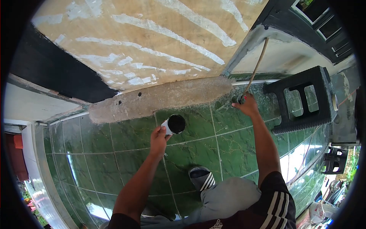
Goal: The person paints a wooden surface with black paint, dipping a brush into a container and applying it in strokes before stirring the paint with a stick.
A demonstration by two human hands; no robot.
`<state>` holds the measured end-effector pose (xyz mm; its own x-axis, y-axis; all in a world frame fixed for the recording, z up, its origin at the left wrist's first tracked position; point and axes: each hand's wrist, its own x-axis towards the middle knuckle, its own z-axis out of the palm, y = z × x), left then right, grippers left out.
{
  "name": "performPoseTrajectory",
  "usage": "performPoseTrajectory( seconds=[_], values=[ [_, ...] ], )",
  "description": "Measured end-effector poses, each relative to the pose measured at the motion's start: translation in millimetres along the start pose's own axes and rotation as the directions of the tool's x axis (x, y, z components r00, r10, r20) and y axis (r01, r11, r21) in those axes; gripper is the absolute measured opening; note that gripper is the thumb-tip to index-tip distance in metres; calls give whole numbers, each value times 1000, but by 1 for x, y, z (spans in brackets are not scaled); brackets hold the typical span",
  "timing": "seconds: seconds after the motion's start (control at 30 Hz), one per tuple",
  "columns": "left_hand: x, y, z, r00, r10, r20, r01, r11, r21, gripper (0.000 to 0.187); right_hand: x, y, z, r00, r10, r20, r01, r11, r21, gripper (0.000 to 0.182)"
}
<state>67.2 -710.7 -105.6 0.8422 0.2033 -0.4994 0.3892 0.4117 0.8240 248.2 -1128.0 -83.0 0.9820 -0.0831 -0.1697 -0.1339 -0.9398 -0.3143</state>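
Observation:
My left hand [158, 138] is closed around a white tub [165, 127]. Its round opening faces up and shows a black inside [177, 124]. Farther off to the right, my right hand [248, 105] reaches down near the base of the wall. Its fingers curl round a small dark round object [237, 100], whose kind I cannot tell, with a spot of red beside it. A thin wooden stick [259, 61] leans on the wall, its lower end right at this hand.
A black plastic stool [284, 108] lies tipped over at the right. Ahead is a tan board [152, 49] with white streaks, above a rough concrete strip [164, 96]. Green tiles [133, 166] cover the floor, with my sandalled foot [201, 177] on them.

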Motion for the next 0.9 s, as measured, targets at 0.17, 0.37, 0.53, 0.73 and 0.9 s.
performPoseTrajectory(
  seconds=[0.17,0.37,0.53,0.73,0.9],
  values=[
    [4,-4,-6,1000,20,-21,-16,977,211,34,-1,-1,12,996,82,21,-81,997,-1,96],
    [-15,13,9,873,445,-201,-204,706,678,34,-23,-8,12,996,46,-78,-41,997,61,73],
    [-24,32,25,581,813,33,-514,335,790,29,-61,-44,-13,995,-63,-76,71,992,108,69],
    [-33,65,80,775,547,315,-621,572,536,48,-103,-130,-71,942,-331,47,310,917,250,72],
    [-18,84,111,620,567,541,-775,341,532,77,-111,-196,-82,825,-557,89,493,788,369,76]
  ],
)
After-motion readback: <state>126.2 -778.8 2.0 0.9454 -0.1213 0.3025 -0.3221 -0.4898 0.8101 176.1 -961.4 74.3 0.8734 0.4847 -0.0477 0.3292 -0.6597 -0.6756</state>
